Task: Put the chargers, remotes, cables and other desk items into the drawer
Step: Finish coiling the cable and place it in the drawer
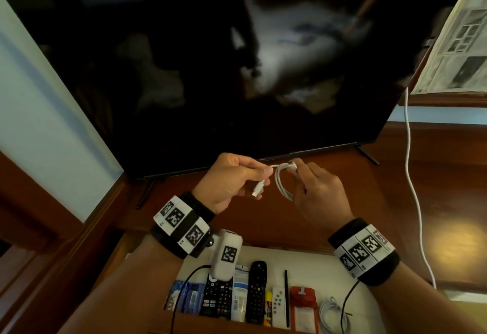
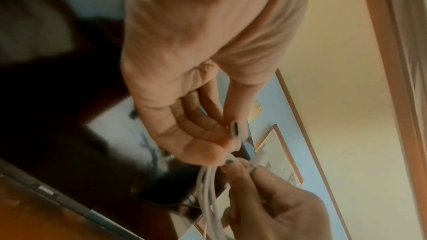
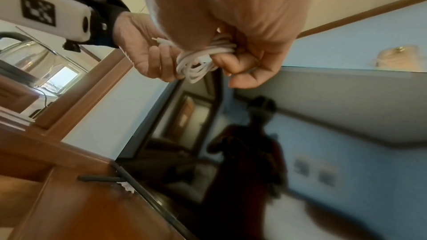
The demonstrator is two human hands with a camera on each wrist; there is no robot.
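Both hands up over the wooden bench, just in front of the TV. Left hand pinches one end of a white USB cable betw. thumb & fingers; the plug tip hangs below the fingers. Right hand grips the coiled loops of the same cable, fingers curled round the bundle, w/ a 2nd connector near its fingertips. Right wrist view: coils bunched in the right fist, left hand just beside, touching the loops.

Drawer open below the hands, lined white. Inside, in a row L to R: blue packs, black remote, white tube, 2nd black remote, small yellow item, slim white remote, black pen, red pouch, another coiled white cable.

Another white cord trails down across the bench at right, well apart from the hands. Newspaper on a shelf at upper right.
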